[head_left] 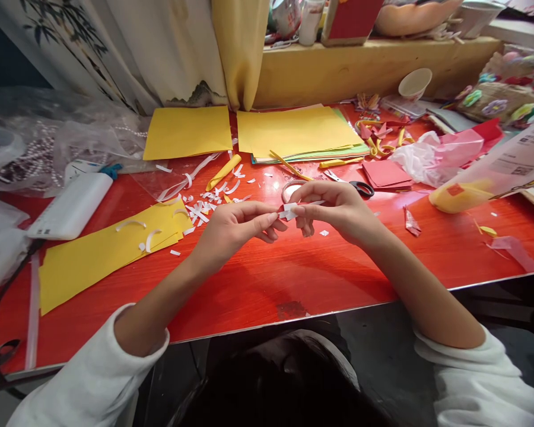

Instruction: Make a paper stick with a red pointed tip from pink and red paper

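Note:
Over the middle of the red table [267, 284], my left hand [244, 228] and my right hand [331, 207] meet with fingertips pinched. Between them is a small white paper strip [289, 212] with a bit of red beside it. Both hands seem to grip this piece; its exact shape is partly covered by my fingers. Behind my right hand lie black-handled scissors [362, 188], mostly hidden, and a roll of tape [292, 191]. Many small white paper scraps [199, 212] are scattered to the left of my left hand.
Yellow paper sheets [187, 133] and a second yellow stack [293, 133] lie at the back. Cut yellow strips [102, 252] and a white power bank [71, 204] are left. Red paper squares [387, 175], crumpled pink plastic [427, 154] and a clear bag [493, 160] are right.

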Motion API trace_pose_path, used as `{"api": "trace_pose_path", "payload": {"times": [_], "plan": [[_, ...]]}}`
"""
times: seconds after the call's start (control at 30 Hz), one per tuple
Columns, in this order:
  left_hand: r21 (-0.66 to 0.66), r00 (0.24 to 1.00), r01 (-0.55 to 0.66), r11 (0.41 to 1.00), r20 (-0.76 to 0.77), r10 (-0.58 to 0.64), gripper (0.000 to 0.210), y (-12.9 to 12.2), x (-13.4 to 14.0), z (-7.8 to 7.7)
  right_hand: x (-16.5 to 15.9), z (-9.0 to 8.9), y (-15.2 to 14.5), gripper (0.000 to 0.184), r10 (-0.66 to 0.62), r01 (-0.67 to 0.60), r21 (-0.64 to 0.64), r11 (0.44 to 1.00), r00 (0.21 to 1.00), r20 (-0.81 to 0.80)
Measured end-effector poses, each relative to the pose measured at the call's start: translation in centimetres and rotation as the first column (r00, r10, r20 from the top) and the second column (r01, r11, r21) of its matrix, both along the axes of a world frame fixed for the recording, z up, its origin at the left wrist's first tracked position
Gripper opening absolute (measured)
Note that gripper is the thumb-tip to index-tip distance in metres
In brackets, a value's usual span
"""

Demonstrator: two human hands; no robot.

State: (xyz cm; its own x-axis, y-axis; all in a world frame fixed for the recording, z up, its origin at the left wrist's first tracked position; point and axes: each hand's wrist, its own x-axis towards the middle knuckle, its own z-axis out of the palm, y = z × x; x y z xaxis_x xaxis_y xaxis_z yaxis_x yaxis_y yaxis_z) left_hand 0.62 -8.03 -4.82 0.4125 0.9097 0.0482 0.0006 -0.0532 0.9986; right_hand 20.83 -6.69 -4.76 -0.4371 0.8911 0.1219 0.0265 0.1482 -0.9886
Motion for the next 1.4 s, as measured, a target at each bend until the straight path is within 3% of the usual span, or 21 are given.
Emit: {"api": "trace_pose_path", "payload": {"times": [0.33, 0.63, 0.83, 0.97, 1.1, 1.27, 1.4], "plan": [[-0.016, 0.999, -0.045, 0.999, 0.019, 0.045, 0.015, 0.0, 0.1, -0.2, -0.2, -0.5, 0.2, 0.029, -0.150, 0.146, 0.132, 0.980, 0.988, 0.023], [-0.010, 1.000, 0.012, 1.000, -0.029, -0.013, 0.014, 0.1, 0.0, 0.0, -0.5, -0.7, 0.1, 0.029, -0.114, 0.116, 0.046, 0.992, 0.992, -0.057], [0.070, 0.996, -0.010, 0.998, -0.086, 0.016, 0.014, 0.0, 0.0, 0.1, -0.7, -0.9, 0.5, 0.036, -0.125, 0.088, -0.160, 0.983, 0.964, -0.235], [-0.016, 0.999, 0.004, 1.000, -0.035, -0.004, 0.015, 0.1, 0.1, -0.1, -0.6, -1.1, 0.5, 0.027, -0.088, -0.005, -0.271, 0.963, 0.940, -0.330], [-0.092, 0.999, 0.048, 0.995, 0.003, -0.048, 0.015, 0.0, 0.4, -0.3, -0.8, -1.4, 0.5, 0.017, -0.042, -0.033, -0.245, 0.969, 0.954, -0.296], [0.035, 0.990, 0.013, 0.999, -0.138, -0.008, 0.021, -0.3, 0.5, -0.1, -1.2, -1.3, 0.2, 0.019, -0.084, 0.038, -0.225, 0.974, 0.977, -0.197], [0.060, 0.989, 0.016, 0.998, -0.145, -0.007, 0.025, -0.2, 0.4, -0.2, -1.3, -1.1, -0.1, 0.021, -0.076, 0.047, -0.176, 0.983, 0.984, -0.163]]}}
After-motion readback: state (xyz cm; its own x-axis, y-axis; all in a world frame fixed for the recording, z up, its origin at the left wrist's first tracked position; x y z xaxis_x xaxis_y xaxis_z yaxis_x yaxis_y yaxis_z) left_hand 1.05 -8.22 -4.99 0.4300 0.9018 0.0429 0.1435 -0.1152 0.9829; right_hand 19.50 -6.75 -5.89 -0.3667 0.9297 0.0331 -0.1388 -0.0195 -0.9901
